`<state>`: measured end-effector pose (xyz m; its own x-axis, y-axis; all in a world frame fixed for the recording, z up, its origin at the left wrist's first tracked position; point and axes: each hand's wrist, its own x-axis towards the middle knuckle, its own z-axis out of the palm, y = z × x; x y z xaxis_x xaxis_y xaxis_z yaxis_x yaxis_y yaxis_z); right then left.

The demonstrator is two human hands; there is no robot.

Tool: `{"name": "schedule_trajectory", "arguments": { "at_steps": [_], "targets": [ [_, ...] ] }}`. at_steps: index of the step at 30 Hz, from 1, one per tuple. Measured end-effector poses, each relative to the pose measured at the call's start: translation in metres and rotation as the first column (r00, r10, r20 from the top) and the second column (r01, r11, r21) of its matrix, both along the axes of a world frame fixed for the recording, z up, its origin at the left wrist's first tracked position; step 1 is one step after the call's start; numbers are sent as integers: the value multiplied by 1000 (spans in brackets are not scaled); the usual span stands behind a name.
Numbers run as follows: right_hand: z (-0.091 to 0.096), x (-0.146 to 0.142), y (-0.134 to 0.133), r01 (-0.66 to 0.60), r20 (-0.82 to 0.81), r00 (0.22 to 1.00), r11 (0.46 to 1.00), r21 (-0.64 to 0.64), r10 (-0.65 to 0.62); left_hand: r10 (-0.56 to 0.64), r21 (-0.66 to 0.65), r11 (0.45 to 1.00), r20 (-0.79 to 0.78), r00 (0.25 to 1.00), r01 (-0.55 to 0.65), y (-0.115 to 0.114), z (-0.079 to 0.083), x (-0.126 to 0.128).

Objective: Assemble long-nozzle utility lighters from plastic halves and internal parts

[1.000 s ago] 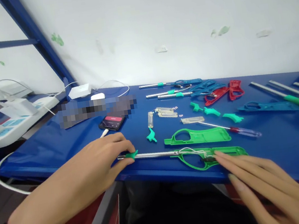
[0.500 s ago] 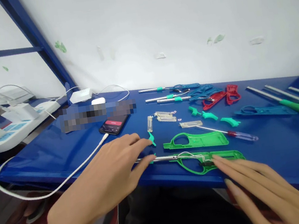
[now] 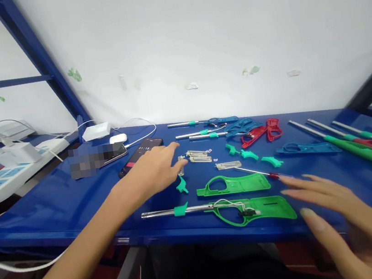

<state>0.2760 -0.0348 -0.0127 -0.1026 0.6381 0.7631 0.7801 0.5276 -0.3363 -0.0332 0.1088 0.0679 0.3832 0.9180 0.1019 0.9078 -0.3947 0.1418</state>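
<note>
My left hand (image 3: 155,169) is open over the table, thumb and index finger apart beside a small clear plastic lighter tank (image 3: 181,170). The thumb partly covers that tank; whether it touches cannot be told. Near it lies a teal trigger piece (image 3: 182,185). My right hand (image 3: 352,213), fingers spread and holding nothing, hovers by the screwdriver (image 3: 273,175), covering part of its handle. In front, a green lighter casing half (image 3: 274,205) holds white wires and a black igniter part (image 3: 247,213), with a metal tube (image 3: 162,213) extending left. Behind it lies another green casing half (image 3: 247,183).
More clear tanks (image 3: 199,156) and teal triggers (image 3: 249,154) lie mid-table. Further back are blue casings (image 3: 239,127), red casings (image 3: 273,129) and metal tubes (image 3: 180,125). Assembled lighters (image 3: 364,151) lie right. A phone (image 3: 144,147) and power strip (image 3: 20,167) are left.
My left hand has left the metal tube and moved up and away to the clear tanks. My right hand has drawn off the green casing to the right, fingers spreading.
</note>
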Motion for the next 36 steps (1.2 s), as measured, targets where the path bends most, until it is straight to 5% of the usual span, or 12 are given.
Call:
{"name": "schedule_trajectory", "arguments": {
  "at_steps": [5, 10, 14, 16, 19, 22, 31, 36],
  "targets": [
    [10, 8, 21, 14, 1, 1000, 999, 44, -14, -27, -3, 1000, -5, 1000, 27, 21, -7, 8],
    [26, 21, 48, 60, 117, 991, 997, 51, -66, -15, 75, 997, 62, 998, 10, 8, 5, 2],
    [55, 15, 97, -80, 315, 940, 981, -178, 134, 11, 94, 995, 239, 971, -35, -18, 16, -3],
    [65, 6, 126, -206, 385, 859, 915, -346, 339, 38, 46, 997, 396, 918, -61, -34, 16, -5],
    [68, -12, 161, -255, 404, 803, 866, -431, 438, 54, -61, 998, 590, 806, -22, -59, 7, -6],
    [64, -26, 179, -260, 410, 780, 840, -475, 473, 18, -29, 1000, 708, 706, 4, -81, -6, -2],
    [51, -31, 186, -253, 362, 780, 787, -563, 510, -225, 168, 974, 684, 694, 150, -107, -45, 29],
    [49, -28, 185, -267, 310, 812, 786, -558, 495, -252, 149, 966, 731, 634, 212, -108, -60, 35]
  ]
}}
